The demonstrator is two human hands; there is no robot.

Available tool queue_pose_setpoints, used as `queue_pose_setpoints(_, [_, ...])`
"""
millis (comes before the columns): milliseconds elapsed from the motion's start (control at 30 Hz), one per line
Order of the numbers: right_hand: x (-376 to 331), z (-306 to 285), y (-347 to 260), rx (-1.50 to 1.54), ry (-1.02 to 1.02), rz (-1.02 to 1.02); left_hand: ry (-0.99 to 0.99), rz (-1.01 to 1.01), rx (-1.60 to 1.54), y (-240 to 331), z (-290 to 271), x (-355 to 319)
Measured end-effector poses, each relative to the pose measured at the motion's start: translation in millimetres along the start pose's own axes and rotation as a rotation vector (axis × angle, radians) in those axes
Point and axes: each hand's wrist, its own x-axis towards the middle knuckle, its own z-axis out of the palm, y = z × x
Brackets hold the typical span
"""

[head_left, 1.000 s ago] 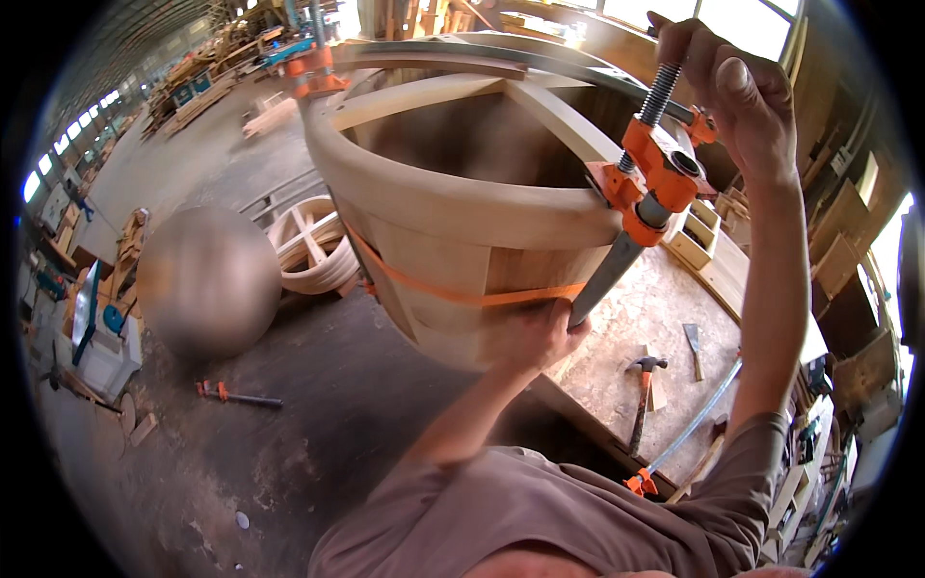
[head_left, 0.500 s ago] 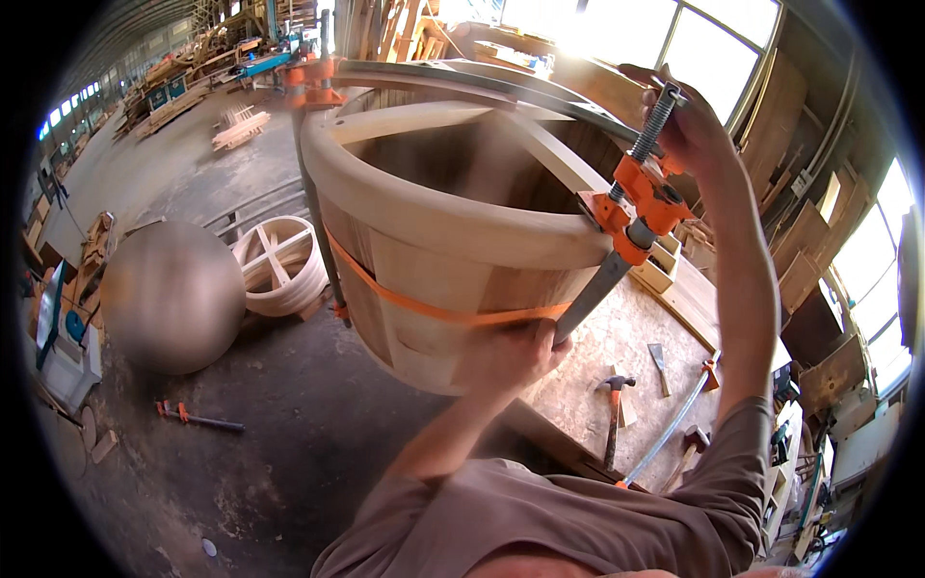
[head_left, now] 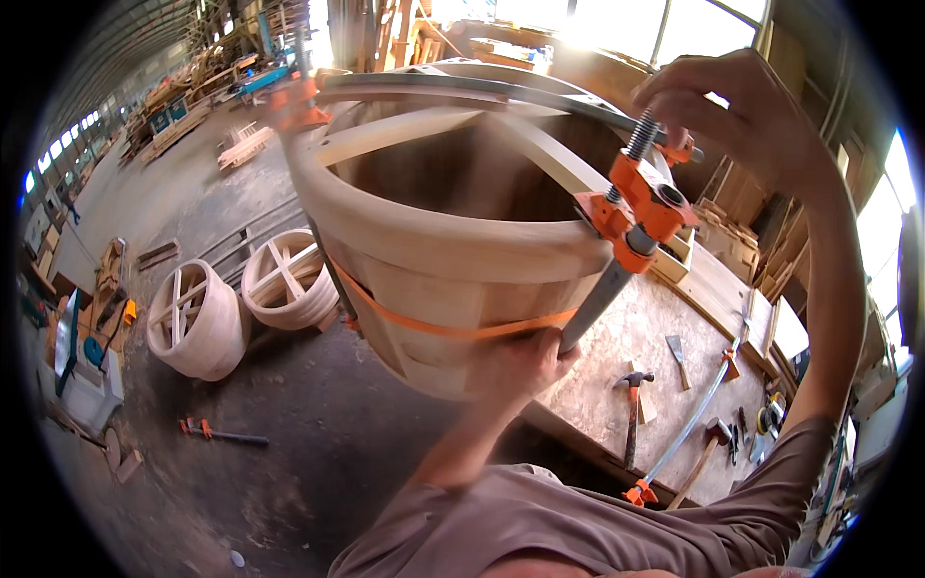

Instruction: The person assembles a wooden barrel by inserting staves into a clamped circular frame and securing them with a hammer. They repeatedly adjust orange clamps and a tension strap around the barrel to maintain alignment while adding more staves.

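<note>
A large round wooden tub (head_left: 434,231) with a thick pale rim, crossed bars over its opening and an orange strap (head_left: 434,326) round its staves stands before me, tilted in view. An orange pipe clamp (head_left: 641,207) runs down its right side, and its threaded screw sticks up above the rim. My right hand (head_left: 737,111) is curled at the top of that screw, the fingertips partly hidden. Lower down, my left hand (head_left: 525,366) is closed round the clamp's grey pipe, against the tub's side. Another orange clamp head (head_left: 301,104), blurred, sits at the far left rim.
On the workbench (head_left: 588,405) to the right lie a claw hammer (head_left: 633,409), a scraper (head_left: 678,361), another pipe clamp (head_left: 689,424) and a mallet (head_left: 701,458). Two smaller wooden tubs (head_left: 217,332) and a short clamp (head_left: 222,433) are on the floor at left.
My right hand has swung up and over the screw's top, its elbow moving outward to the right. My left hand stays on the pipe. The blurred round shape at left now shows as a tub.
</note>
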Motion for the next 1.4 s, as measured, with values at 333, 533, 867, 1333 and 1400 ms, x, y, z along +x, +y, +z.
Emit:
queue_pose_setpoints(333, [-28.6,19.7,49.2,0.798,0.186,0.192,-0.077,-0.133,-0.036,-0.4,6.8,-2.0])
queue_pose_setpoints(533, [-4.9,26.1,79.5,0.852,0.252,0.519,0.274,0.098,-0.113,3.1,8.2,7.9])
queue_pose_setpoints(867, [-74.0,118.4,-59.6,0.944,0.556,0.387,0.191,0.205,-0.432,6.3,-5.3,8.2])
queue_pose_setpoints(1333, [-173.6,188.9,-133.7,0.856,1.312,0.99,-0.273,0.662,-0.494,44.1,-31.6,13.5])
queue_pose_setpoints(1400, [-207.6,184.3,-154.5,0.847,1.346,0.981,0.009,0.82,-0.264,27.6,-88.4,47.1])
